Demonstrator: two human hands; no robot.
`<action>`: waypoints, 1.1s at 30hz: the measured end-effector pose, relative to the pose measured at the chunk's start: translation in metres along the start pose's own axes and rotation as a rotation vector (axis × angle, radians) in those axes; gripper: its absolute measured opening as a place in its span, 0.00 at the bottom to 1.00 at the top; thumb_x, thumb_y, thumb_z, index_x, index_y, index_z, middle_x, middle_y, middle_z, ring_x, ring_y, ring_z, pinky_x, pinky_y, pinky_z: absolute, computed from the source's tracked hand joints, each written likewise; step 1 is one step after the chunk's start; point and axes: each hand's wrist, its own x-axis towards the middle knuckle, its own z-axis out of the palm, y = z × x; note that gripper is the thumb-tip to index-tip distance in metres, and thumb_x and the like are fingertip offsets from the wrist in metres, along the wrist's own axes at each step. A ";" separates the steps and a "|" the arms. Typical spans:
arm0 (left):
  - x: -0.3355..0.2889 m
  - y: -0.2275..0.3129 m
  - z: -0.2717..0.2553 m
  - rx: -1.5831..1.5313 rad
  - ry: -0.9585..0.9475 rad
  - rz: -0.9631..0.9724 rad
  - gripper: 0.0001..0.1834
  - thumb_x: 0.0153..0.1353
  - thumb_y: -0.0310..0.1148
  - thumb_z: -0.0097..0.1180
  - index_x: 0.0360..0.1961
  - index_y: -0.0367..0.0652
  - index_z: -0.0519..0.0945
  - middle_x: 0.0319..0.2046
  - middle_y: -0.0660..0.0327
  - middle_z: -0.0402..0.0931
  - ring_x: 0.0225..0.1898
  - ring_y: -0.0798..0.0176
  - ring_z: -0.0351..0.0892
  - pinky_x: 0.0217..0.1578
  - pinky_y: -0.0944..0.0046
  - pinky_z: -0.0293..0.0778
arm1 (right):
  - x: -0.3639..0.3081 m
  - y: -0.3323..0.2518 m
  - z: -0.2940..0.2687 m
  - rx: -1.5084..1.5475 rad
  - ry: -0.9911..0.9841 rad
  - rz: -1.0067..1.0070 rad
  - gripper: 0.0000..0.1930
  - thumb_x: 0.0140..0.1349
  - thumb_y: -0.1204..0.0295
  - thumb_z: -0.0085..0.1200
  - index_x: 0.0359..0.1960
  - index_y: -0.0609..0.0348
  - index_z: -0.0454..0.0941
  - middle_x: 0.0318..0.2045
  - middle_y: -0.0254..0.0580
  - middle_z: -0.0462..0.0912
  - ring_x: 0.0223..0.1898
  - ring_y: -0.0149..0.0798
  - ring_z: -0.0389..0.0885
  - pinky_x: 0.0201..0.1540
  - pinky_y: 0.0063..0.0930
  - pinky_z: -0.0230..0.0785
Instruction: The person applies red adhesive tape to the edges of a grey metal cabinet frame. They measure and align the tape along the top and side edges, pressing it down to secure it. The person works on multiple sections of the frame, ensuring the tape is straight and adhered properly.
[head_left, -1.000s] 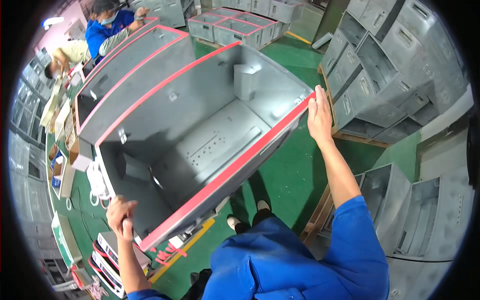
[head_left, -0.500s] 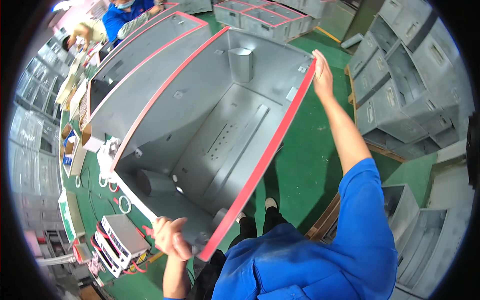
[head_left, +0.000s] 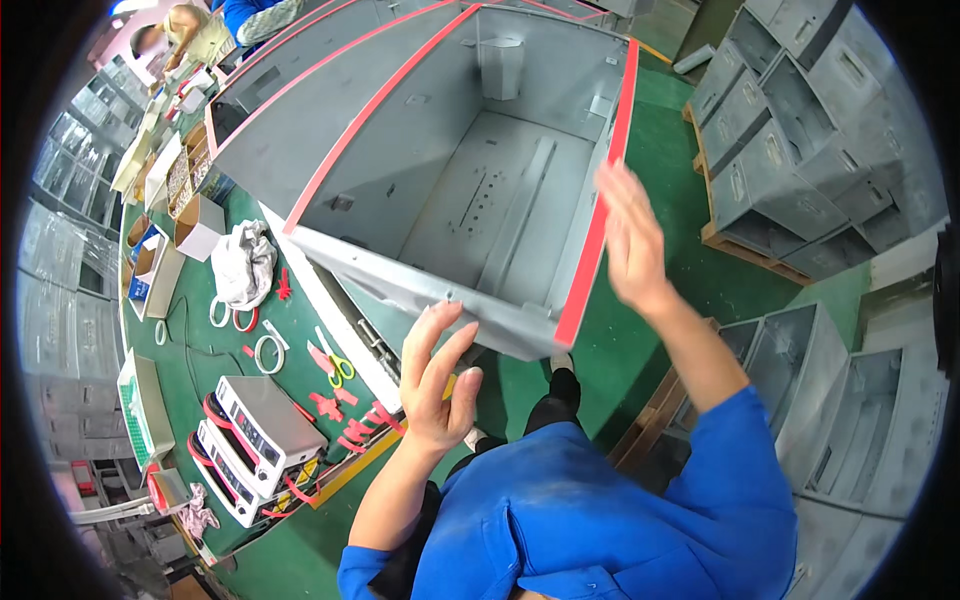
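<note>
Red tape (head_left: 590, 262) edges the box (head_left: 475, 185); unclenched, apart, my left hand (head_left: 434, 395) is by its near wall (head_left: 395, 278), my right hand (head_left: 634, 242) by its right rim (head_left: 625, 95), contact unclear.

A large gray metal box (head_left: 445, 200) fills the upper middle of the frame, its open side facing up and its length running toward the top edge. Red tape lines its left rim (head_left: 370, 117) and right rim (head_left: 624, 110); the near end wall (head_left: 380, 272) has a bare gray edge. Inside, small holes dot the floor beside a long raised strip (head_left: 519, 213), and a gray block (head_left: 502, 68) sits in the far left corner.
</note>
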 end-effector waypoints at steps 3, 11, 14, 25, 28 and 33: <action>-0.043 -0.002 -0.027 -0.027 -0.014 -0.120 0.13 0.54 0.26 0.49 0.41 0.33 0.74 0.46 0.47 0.69 0.50 0.48 0.68 0.52 0.54 0.61 | -0.035 -0.093 -0.012 -0.036 -0.081 -0.040 0.19 0.59 0.68 0.41 0.46 0.71 0.70 0.49 0.55 0.70 0.54 0.53 0.66 0.57 0.44 0.54; -0.146 -0.019 -0.106 0.069 0.126 -0.393 0.11 0.56 0.22 0.45 0.41 0.31 0.73 0.41 0.51 0.72 0.44 0.57 0.71 0.47 0.63 0.65 | -0.134 -0.204 0.019 -0.029 -0.385 0.124 0.20 0.57 0.67 0.46 0.49 0.69 0.68 0.50 0.53 0.69 0.55 0.49 0.65 0.59 0.41 0.54; -0.199 -0.034 -0.142 0.053 0.334 -0.614 0.11 0.60 0.24 0.43 0.42 0.31 0.72 0.40 0.55 0.71 0.43 0.63 0.71 0.46 0.66 0.65 | -0.180 -0.215 0.043 0.074 -0.451 0.310 0.20 0.57 0.67 0.47 0.49 0.66 0.68 0.51 0.51 0.69 0.54 0.48 0.66 0.58 0.41 0.55; -0.333 -0.050 -0.206 0.039 1.266 -0.887 0.17 0.55 0.30 0.55 0.45 0.36 0.68 0.36 0.62 0.68 0.38 0.70 0.68 0.38 0.71 0.68 | -0.425 -0.113 0.068 -0.050 -1.350 0.988 0.22 0.58 0.57 0.36 0.43 0.61 0.74 0.42 0.55 0.74 0.48 0.52 0.70 0.51 0.35 0.61; -0.343 -0.065 -0.212 0.084 1.147 -1.023 0.19 0.52 0.30 0.59 0.44 0.35 0.70 0.38 0.61 0.70 0.40 0.70 0.69 0.41 0.71 0.67 | -0.403 -0.110 0.082 0.043 -1.257 0.767 0.17 0.56 0.61 0.42 0.36 0.61 0.76 0.36 0.53 0.77 0.42 0.51 0.75 0.44 0.36 0.66; -0.334 -0.070 -0.216 -0.154 0.925 -1.065 0.09 0.52 0.32 0.59 0.27 0.37 0.77 0.23 0.66 0.75 0.27 0.76 0.71 0.32 0.75 0.66 | -0.336 -0.157 0.138 0.189 -1.187 0.667 0.16 0.55 0.62 0.45 0.38 0.59 0.76 0.35 0.51 0.78 0.40 0.50 0.76 0.43 0.34 0.67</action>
